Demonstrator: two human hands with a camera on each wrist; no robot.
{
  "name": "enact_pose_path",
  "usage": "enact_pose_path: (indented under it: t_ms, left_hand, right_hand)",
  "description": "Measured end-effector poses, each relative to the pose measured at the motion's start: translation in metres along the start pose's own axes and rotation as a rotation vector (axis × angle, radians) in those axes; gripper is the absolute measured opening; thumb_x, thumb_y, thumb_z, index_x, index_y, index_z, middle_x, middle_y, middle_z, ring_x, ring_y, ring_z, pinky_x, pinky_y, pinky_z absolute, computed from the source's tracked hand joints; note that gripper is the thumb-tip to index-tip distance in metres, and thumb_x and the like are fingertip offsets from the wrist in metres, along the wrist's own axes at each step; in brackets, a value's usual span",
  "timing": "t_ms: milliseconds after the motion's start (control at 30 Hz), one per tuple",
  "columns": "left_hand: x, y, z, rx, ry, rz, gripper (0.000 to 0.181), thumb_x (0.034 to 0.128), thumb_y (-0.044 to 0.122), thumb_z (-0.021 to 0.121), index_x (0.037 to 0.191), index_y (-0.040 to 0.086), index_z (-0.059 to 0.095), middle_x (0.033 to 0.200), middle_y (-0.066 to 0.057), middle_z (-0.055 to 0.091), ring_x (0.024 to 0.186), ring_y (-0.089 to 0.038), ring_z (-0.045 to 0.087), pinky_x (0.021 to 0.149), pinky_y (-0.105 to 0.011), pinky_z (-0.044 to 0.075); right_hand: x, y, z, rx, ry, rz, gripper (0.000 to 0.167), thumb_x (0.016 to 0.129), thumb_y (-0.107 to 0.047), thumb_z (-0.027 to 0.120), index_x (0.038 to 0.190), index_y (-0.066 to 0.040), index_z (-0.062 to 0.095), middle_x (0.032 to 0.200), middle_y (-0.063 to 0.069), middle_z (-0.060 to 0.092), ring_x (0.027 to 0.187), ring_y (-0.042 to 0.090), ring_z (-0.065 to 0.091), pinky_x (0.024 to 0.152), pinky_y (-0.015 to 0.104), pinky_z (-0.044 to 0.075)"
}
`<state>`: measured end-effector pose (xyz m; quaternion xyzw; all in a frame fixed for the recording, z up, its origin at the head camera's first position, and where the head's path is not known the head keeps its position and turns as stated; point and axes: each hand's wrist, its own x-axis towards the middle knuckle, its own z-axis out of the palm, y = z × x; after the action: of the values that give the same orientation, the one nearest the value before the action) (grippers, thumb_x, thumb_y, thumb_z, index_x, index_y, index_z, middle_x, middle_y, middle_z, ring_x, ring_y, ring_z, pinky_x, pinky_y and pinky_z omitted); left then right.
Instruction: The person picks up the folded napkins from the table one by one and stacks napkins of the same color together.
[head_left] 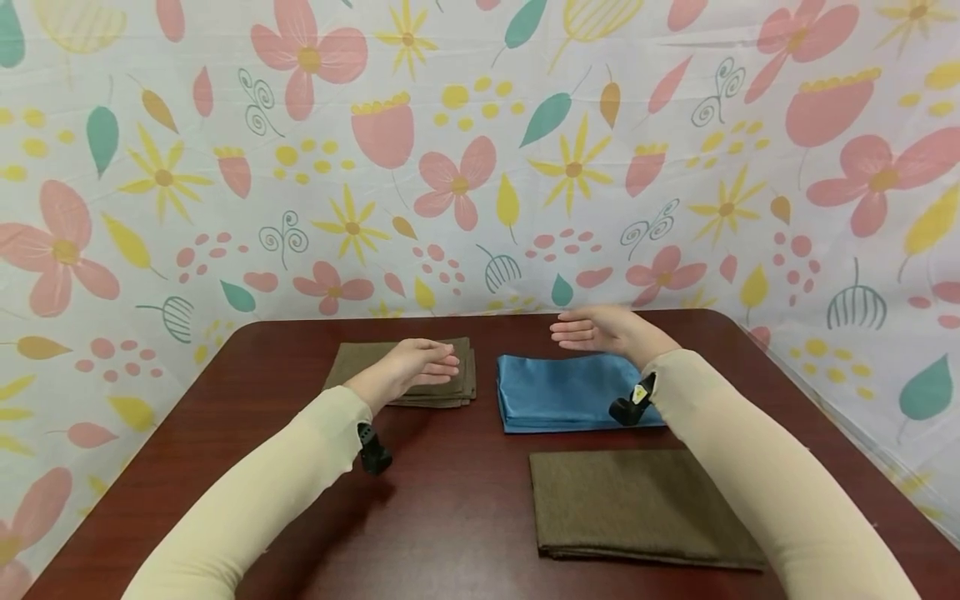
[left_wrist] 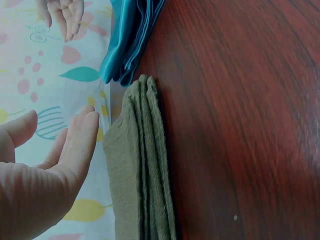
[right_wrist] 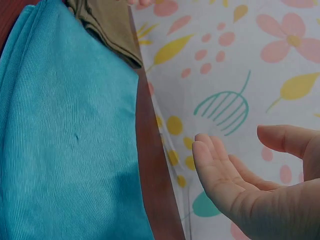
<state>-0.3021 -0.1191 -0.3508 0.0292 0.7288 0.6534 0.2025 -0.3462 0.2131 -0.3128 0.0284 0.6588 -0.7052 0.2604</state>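
A folded brown cloth point(head_left: 360, 358) lies at the back left of the table, its layered edge facing the camera in the left wrist view point(left_wrist: 150, 160). Over it hovers my left hand point(head_left: 416, 365), fingers loosely extended, holding nothing. To its right is a folded blue cloth point(head_left: 558, 392), shiny, with stacked folds. My right hand point(head_left: 600, 329) is raised above that cloth's back edge, palm turned inward, fingers extended and holding nothing. A second, larger folded brown cloth point(head_left: 637, 508) lies nearer on the right, partly hidden by my right forearm.
The dark red wooden table point(head_left: 450, 517) has rounded back corners. Directly behind it hangs a white sheet point(head_left: 465, 100) printed with flowers and leaves. Small black wrist cameras hang under both cream sleeves point(head_left: 262, 492).
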Motion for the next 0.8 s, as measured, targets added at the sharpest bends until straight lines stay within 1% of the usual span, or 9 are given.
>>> enact_pose_path:
  t_ms: [133, 300, 367, 600, 800]
  left_hand:
    - [-0.002, 0.000, -0.007, 0.014, -0.004, -0.003, 0.047, 0.1015, 0.022, 0.053, 0.142, -0.001, 0.043, 0.136, -0.023, 0.054, 0.121, -0.033, 0.059, 0.101, -0.041, 0.051]
    - [-0.005, 0.002, -0.015, 0.030, 0.002, -0.019, 0.050, 0.1017, 0.024, 0.052, 0.143, 0.000, 0.041, 0.140, -0.021, 0.052, 0.124, -0.032, 0.057, 0.102, -0.042, 0.050]
    - [-0.007, 0.003, -0.019, 0.033, 0.008, -0.021, 0.050, 0.1019, 0.024, 0.052, 0.144, 0.000, 0.041, 0.140, -0.020, 0.052, 0.125, -0.032, 0.056, 0.103, -0.042, 0.049]
    - [-0.013, 0.002, -0.032, 0.030, 0.033, -0.023, 0.051, 0.1018, 0.024, 0.052, 0.145, 0.002, 0.039, 0.142, -0.020, 0.050, 0.127, -0.033, 0.054, 0.103, -0.043, 0.049]
    - [-0.021, -0.005, -0.050, 0.035, 0.053, -0.013, 0.053, 0.1030, 0.023, 0.050, 0.147, -0.002, 0.034, 0.145, -0.023, 0.046, 0.130, -0.035, 0.050, 0.109, -0.043, 0.043]
  right_hand:
    - [0.005, 0.002, 0.007, 0.016, -0.016, 0.013, 0.054, 0.106, -0.014, 0.036, 0.154, -0.001, 0.015, 0.157, 0.024, 0.024, 0.144, 0.036, 0.028, 0.116, 0.044, 0.032]
    - [0.009, 0.002, 0.015, 0.042, -0.032, 0.031, 0.060, 0.105, -0.015, 0.041, 0.155, -0.007, 0.010, 0.157, 0.022, 0.024, 0.144, 0.036, 0.030, 0.116, 0.046, 0.033]
    - [0.011, 0.001, 0.019, 0.050, -0.036, 0.036, 0.061, 0.105, -0.015, 0.043, 0.155, -0.008, 0.010, 0.157, 0.022, 0.025, 0.143, 0.035, 0.031, 0.116, 0.046, 0.033]
    - [0.017, 0.003, 0.032, 0.029, -0.067, 0.040, 0.056, 0.105, -0.017, 0.040, 0.154, -0.004, 0.015, 0.156, 0.024, 0.026, 0.143, 0.037, 0.032, 0.115, 0.048, 0.035]
    - [0.023, 0.009, 0.046, -0.001, -0.098, 0.039, 0.056, 0.105, -0.015, 0.041, 0.154, -0.003, 0.017, 0.153, 0.028, 0.030, 0.140, 0.040, 0.035, 0.113, 0.049, 0.036]
